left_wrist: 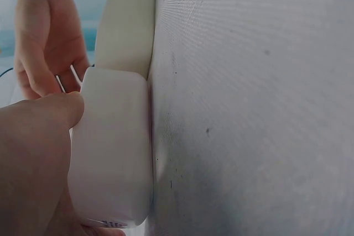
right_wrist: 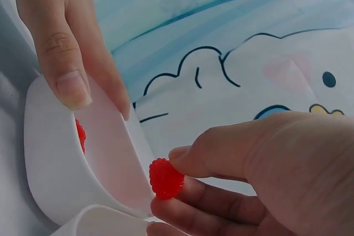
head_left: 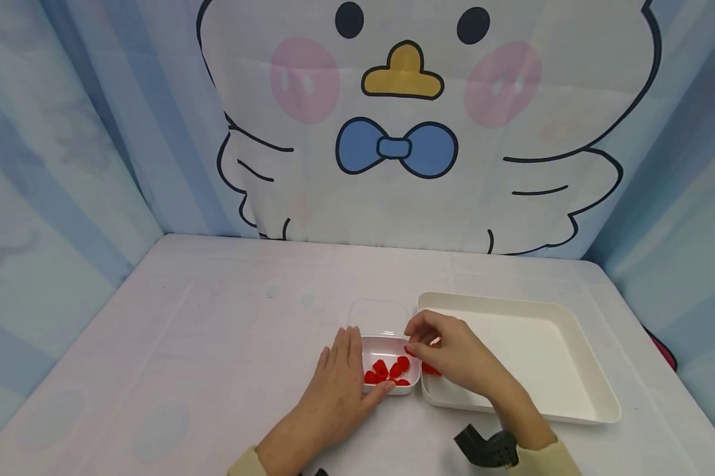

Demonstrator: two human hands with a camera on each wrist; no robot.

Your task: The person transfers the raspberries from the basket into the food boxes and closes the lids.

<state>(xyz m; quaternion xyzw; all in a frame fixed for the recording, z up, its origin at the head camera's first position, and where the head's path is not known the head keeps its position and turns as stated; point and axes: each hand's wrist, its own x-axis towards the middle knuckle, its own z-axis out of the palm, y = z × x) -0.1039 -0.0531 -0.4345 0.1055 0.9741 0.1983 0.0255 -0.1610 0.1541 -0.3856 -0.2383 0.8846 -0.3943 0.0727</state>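
My left hand [head_left: 339,393] steadies a small white box [head_left: 378,347], its straight fingers along the left side and its thumb on the near rim. Several red raspberries [head_left: 381,369] lie inside the box. Between thumb and fingers my right hand [head_left: 455,350] pinches one raspberry [right_wrist: 166,179], just above the box's right rim. Under that hand, more red raspberries [head_left: 430,369] show at the left end of the white tray [head_left: 536,350], partly hidden. In the left wrist view the box [left_wrist: 113,147] stands upright on the table, its contents out of sight.
A clear plastic lid [head_left: 378,316] extends behind the box. The tray stands against the box's right side. White cloth covers the table [head_left: 214,317], with printed curtains [head_left: 83,132] at its back and sides.
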